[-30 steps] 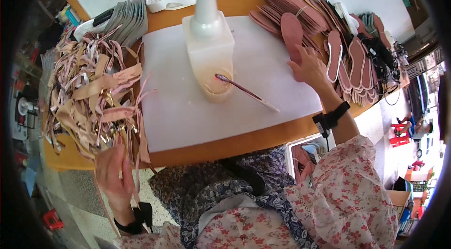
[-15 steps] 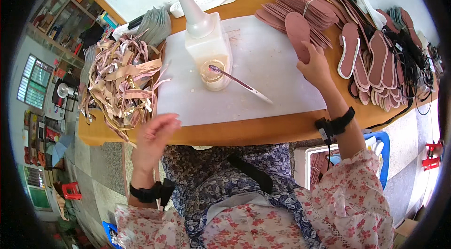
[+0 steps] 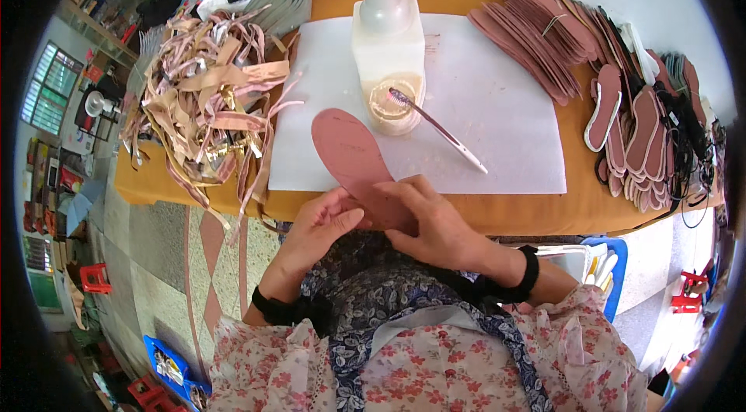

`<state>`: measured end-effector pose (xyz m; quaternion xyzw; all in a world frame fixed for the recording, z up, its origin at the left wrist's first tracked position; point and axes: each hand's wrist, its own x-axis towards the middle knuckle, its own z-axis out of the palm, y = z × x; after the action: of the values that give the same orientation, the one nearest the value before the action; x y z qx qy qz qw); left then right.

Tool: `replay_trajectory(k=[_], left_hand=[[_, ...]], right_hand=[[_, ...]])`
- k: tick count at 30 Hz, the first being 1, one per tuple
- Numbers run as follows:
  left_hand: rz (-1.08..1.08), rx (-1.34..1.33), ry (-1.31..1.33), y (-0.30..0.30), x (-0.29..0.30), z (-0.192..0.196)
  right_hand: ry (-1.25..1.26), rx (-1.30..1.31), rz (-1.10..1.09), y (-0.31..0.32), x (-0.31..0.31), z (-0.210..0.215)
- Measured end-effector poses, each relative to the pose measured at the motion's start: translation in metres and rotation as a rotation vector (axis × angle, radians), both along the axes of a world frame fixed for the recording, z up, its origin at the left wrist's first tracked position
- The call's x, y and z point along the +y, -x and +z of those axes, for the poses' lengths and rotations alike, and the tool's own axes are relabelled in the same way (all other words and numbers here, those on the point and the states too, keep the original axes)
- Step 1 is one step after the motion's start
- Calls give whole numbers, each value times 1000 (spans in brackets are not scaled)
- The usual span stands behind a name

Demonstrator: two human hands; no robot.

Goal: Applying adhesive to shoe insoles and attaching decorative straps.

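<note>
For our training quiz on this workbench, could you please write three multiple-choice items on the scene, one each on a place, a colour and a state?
1. Where does the heap of tan straps lie?
A. left end of the table
B. right end of the table
C. on the floor

2. What colour is the insole that the hands hold?
A. green
B. dusty pink
C. black

3. How is the insole held?
A. by the left hand alone
B. by neither hand
C. by both hands

Answers: 1 A, the straps pile up left of the white sheet; 2 B, it matches the pink stacks at the right; 3 C, the left hand and right hand both grip its near end.
</note>
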<state>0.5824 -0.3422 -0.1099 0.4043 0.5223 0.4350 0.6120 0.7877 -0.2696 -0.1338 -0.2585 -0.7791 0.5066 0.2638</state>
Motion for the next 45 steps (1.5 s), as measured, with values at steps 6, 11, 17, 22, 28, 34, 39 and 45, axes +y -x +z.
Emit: replay_trajectory(k=[6,11,17,22,28,34,39,45], left_hand=[[289,-169,74,-4,10,-13],[321,-71,181,17,23,-25],[278,-23,136,43,38,-34],[229,-38,145,50,46,-32],[192,-67,165,56,49,-35],[196,-69,145,57,47,-41],[222,-49,220,55,44,-40],[258,-45,139,50,44,-38]], right_hand=[[0,22,48,14,2,3],[-394,-146,-351,-13,36,-12],[-580,-363,-424,-30,62,-40],[-535,-406,-440,-21,68,-32],[-687,-658,-415,-23,70,16],[-865,-799,-393,-9,81,29],[-943,-855,-328,2,82,35],[-1005,-915,-266,11,87,47]])
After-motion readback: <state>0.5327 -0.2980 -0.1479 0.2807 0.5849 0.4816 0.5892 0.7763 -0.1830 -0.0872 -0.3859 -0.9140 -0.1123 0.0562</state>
